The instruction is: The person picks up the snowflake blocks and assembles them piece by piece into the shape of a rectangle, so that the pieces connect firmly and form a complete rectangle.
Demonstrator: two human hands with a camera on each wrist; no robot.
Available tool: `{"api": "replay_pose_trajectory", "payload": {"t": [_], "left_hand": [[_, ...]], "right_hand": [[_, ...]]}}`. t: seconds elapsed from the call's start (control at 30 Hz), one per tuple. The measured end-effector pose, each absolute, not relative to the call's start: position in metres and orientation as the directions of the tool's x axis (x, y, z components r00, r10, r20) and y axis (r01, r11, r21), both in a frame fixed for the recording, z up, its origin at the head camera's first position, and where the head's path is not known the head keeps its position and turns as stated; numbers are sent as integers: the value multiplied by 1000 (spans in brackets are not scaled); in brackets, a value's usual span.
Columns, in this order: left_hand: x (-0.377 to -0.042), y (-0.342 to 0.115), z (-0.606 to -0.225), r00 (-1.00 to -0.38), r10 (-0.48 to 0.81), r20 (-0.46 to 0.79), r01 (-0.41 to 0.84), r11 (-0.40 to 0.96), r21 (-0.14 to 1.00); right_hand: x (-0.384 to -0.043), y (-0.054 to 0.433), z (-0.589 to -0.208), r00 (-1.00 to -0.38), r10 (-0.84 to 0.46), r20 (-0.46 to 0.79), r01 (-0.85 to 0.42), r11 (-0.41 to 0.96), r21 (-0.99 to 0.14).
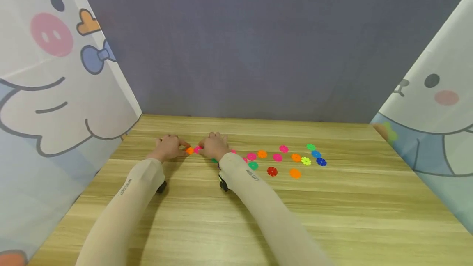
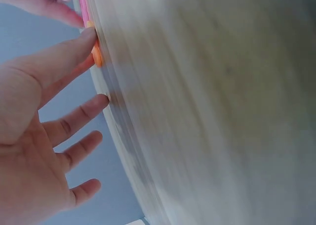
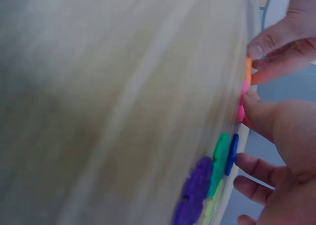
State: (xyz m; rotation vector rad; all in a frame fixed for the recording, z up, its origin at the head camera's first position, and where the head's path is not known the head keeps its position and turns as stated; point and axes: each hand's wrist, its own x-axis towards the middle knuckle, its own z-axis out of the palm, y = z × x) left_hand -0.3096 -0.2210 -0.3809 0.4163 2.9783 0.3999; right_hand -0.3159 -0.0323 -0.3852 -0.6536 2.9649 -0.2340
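Over the left part of the wooden table, my left hand point(image 1: 168, 148) pinches an orange notched plastic disc point(image 1: 189, 150) between thumb and index finger; its other fingers are spread in the left wrist view. Right beside it, my right hand point(image 1: 215, 146) pinches a pink notched disc point(image 1: 197, 150) by its right side. The orange disc point(image 3: 248, 69) and pink disc point(image 3: 242, 104) meet edge to edge in the right wrist view; whether their notches interlock I cannot tell. Beneath and near the right hand lie a purple disc point(image 3: 192, 195), a green disc point(image 3: 218, 160) and a blue disc point(image 3: 232, 153).
Several more notched discs lie scattered right of the hands, among them a red disc point(image 1: 272, 171), an orange one point(image 1: 295, 173) and a dark blue one point(image 1: 321, 162). A grey partition point(image 1: 258, 52) stands behind the table point(image 1: 207, 225); printed curtains point(image 1: 33, 114) flank it.
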Motion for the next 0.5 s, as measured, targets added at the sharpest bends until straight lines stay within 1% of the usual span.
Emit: {"api": "replay_pose_trajectory", "payload": {"t": [0.2,0.3,0.5], "left_hand": [[-310,-221,-380,-951,301,-65,265,907,329],[-311,-222,-379,-948,311,-62,270,895,356],[-317,-216,-377,-921,386,-52,320,827,462]], "right_hand": [[-318,-40,-390,-915,-402,-9,-396,904,-165],[-319,-42,-389,-912,-411,-3,-402,892,-206],[-322,-42,-390,-909,-411,66,-411,862,-296]]}}
